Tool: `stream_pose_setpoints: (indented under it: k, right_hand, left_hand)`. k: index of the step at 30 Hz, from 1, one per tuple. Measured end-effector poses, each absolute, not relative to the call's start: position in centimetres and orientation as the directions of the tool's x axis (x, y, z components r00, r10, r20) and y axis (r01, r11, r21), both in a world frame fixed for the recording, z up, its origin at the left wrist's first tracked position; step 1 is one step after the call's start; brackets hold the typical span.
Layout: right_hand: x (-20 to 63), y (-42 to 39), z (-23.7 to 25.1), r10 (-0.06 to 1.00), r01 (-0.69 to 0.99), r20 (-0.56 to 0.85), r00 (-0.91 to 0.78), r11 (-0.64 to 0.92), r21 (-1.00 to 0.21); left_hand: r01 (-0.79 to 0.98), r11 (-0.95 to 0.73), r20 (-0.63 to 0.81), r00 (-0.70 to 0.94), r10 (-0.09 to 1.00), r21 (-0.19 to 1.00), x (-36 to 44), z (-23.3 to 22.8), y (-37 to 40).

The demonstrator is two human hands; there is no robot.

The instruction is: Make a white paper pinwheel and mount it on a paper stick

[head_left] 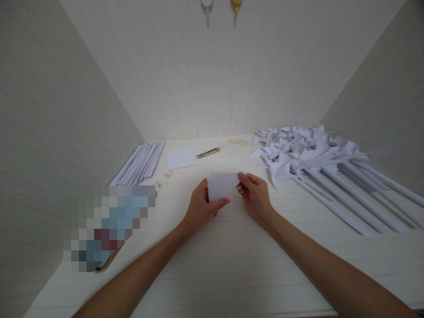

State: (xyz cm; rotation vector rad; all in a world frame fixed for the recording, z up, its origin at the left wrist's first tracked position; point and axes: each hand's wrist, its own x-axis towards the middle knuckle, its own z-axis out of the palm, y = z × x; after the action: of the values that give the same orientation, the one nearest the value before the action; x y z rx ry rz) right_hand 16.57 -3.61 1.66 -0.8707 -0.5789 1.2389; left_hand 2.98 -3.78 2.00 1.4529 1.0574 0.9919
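A small white sheet of paper [221,185] is held up between both hands over the middle of the table. My left hand [202,201] is closed on its left side, with the thumb lying across the lower front. At the upper right corner, my right hand [255,192] pinches the paper between thumb and fingers. The right edge slants inward toward the bottom; whether it is folded there I cannot tell. Beyond the hands lie a stack of white paper squares [180,159] and a pair of thread snips [207,153].
White paper pinwheels [298,145] on rolled paper sticks [347,190] are heaped at the right. Several paper rolls [139,163] lie back left, near a pixelated object [115,225]. Small pale bits [164,179] are scattered on the white table [212,269]. Walls enclose the back and sides.
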Motion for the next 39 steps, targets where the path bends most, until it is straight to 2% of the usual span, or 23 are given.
stream_pose_setpoints:
  k: [20,39]
  right_hand:
    - [16.83,-3.34,1.72,0.95,-0.638,-0.132,0.283,0.084,-0.766]
    - [17.01,-3.24,1.72,0.96,-0.653,-0.131,0.247,0.065,-0.755]
  left_hand:
    - [0.124,-0.078,0.038,0.299,0.953,0.989,2.89,1.78,-3.7]
    - [0.136,-0.07,0.028,0.292,0.956,0.988,2.94,1.9,-3.73]
